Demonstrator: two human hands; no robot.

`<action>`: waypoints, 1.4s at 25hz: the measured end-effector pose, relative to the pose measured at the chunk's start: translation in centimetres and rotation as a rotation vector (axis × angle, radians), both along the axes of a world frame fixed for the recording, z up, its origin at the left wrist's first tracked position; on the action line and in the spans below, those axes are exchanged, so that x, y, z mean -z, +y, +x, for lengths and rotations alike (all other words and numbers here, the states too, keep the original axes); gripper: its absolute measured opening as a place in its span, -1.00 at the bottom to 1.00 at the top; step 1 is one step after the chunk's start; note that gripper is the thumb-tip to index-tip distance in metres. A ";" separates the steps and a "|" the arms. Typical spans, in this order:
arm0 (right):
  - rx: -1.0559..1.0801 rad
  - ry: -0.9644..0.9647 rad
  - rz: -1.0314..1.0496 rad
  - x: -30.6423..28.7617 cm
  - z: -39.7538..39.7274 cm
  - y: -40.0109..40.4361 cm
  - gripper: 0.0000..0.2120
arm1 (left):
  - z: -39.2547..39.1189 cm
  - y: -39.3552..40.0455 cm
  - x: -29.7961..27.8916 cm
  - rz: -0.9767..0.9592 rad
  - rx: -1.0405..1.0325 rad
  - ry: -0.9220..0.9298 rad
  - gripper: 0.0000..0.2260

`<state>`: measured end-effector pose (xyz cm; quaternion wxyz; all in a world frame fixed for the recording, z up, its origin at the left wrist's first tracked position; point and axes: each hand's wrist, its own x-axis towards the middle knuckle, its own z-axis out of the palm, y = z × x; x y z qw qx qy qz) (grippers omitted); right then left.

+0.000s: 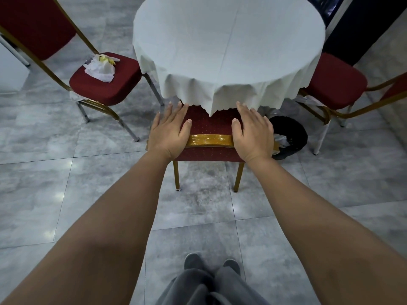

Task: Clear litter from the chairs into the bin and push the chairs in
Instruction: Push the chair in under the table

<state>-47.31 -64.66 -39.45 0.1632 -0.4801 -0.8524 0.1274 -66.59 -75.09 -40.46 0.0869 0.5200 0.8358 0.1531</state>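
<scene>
The round table (229, 40) with its white cloth (220, 93) takes the far middle, and the near chair (209, 128) is already partly under it. The risk is here: if the push is not straight, the chair back may catch the hanging cloth and drag it, or the chair may swing right and knock the black bin (293, 133) standing just beside it on the floor.

The left chair (105, 82) stands pulled out, and a heap of crumpled white and yellow litter (101, 66) lies on its red seat — this part is not yet done. The right chair (334, 80) shows a bare seat, also pulled out.

Both hands lie flat on the gold top rail, the left hand (169, 130) and right hand (253, 133) with fingers spread — pressing, not pinching.
</scene>
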 end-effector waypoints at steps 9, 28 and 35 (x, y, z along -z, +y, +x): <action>-0.005 0.004 -0.166 -1.2 2.4 -1.6 -0.43 | 3.4 -0.7 -3.0 -0.090 -0.050 -0.089 -0.52; 0.249 -0.067 -0.514 2.6 27.8 8.4 -0.41 | 22.8 14.7 -0.9 -0.394 0.253 0.179 -0.59; 0.348 -0.082 -0.505 3.1 39.7 15.7 -0.41 | 34.3 24.4 1.9 -0.429 0.346 -0.035 -0.55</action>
